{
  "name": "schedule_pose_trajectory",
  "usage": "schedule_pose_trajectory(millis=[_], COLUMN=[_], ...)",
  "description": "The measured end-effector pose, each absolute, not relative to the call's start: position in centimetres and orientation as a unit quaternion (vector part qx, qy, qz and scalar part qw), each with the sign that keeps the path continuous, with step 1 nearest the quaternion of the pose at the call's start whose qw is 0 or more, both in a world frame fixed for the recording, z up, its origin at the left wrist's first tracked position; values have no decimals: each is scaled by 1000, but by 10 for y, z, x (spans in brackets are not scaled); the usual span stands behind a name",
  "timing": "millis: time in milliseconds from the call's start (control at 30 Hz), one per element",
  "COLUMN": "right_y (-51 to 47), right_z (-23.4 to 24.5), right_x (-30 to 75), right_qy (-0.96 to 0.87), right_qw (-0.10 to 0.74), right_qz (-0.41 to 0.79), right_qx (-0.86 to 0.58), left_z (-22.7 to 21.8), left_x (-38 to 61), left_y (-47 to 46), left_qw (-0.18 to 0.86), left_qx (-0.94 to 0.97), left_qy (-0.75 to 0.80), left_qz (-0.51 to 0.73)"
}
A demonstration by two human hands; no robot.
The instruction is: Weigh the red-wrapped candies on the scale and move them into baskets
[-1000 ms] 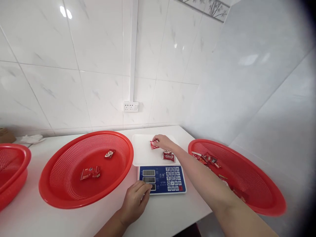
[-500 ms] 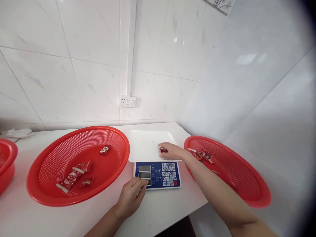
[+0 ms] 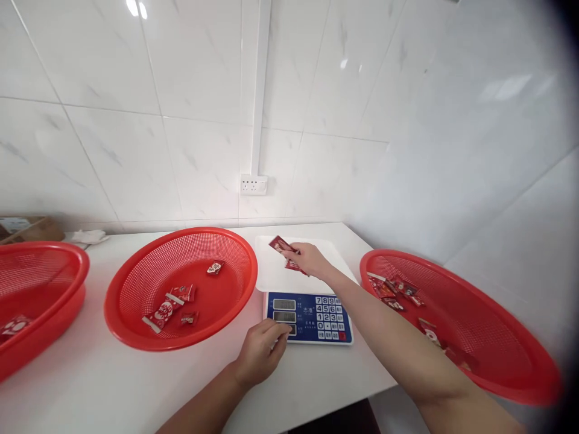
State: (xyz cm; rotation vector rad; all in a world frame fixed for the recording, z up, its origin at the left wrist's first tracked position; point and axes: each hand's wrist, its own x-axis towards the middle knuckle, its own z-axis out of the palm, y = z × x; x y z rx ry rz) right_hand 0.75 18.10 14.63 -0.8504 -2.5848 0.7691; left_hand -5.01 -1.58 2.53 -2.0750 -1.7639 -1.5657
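Note:
My right hand (image 3: 310, 259) is closed on red snack packets (image 3: 280, 244), which stick out past the fingertips to the left. It is over the white weighing pan (image 3: 271, 274) of a digital scale. Below the pan is the scale's blue panel (image 3: 308, 322) with number keys and small displays whose figures are too blurred to read. My left hand (image 3: 262, 352) is at the panel's lower left corner, fingers curled and thumb tip against them, with nothing visible in it. It partly covers the lowest display.
Left of the scale stands a red basket (image 3: 122, 328) holding several packets. Another red basket (image 3: 79, 301) is at the far left edge. A third red basket (image 3: 511, 331), with several packets, lies to the right behind my forearm. A tiled wall with a socket (image 3: 253, 184) closes the back.
My right hand has moved up from the pan and turned, so the red packets now show more fully. The view has swung left. My left hand stays at the scale's front corner.

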Motion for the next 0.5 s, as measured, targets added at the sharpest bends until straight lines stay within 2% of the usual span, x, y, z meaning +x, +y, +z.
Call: schedule_pose_trajectory(millis=[167, 300, 433, 500], right_y=[142, 113, 115, 136], right_z=[160, 155, 151, 152], right_x=[-54, -73, -38, 0], right_qy=[-884, -879, -916, -924], right_qw=[191, 190, 213, 232], right_qz=[373, 409, 333, 286], right_qx=[-209, -156, -72, -103], left_z=[25, 27, 29, 28], left_x=[-52, -56, -58, -60], left_y=[-16, -17, -16, -15], left_qw=[8, 3, -4, -8], left_qx=[-656, -653, -649, -645], left_qy=[-571, -566, -556, -560], left_qz=[-493, -504, -519, -520])
